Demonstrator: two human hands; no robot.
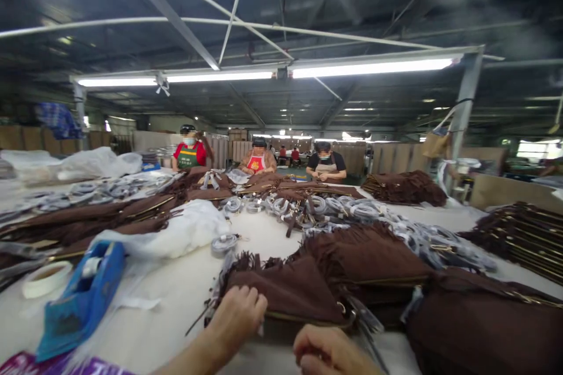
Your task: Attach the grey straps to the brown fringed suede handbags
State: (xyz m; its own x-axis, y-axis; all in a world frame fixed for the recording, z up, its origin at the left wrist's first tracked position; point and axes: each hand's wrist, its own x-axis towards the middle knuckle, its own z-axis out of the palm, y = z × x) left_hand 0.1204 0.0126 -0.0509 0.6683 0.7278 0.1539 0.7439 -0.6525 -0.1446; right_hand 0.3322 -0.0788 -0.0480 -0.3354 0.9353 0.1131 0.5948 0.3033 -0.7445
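Note:
A brown fringed bag [285, 287] with a gold zip along its near edge lies flat in front of me. My left hand [241, 307] is closed at the bag's near left corner, fingers curled against the fabric by the end of the zip. Just below the bag's zip edge is my right hand [329, 351], its fingers curled inward; whatever they may hold is hidden. A clear plastic-wrapped strap piece [365, 316] with metal hardware lies at the bag's right corner. More brown bags [369, 258] are stacked right behind it.
To the left stand a blue tape dispenser [83, 299] and a white tape roll [47, 279]. Plastic-wrapped coiled straps [325, 206] spread across the white table [176, 293]. Folded bags [523, 240] pile up at the right. Several co-workers [325, 167] work at the far side.

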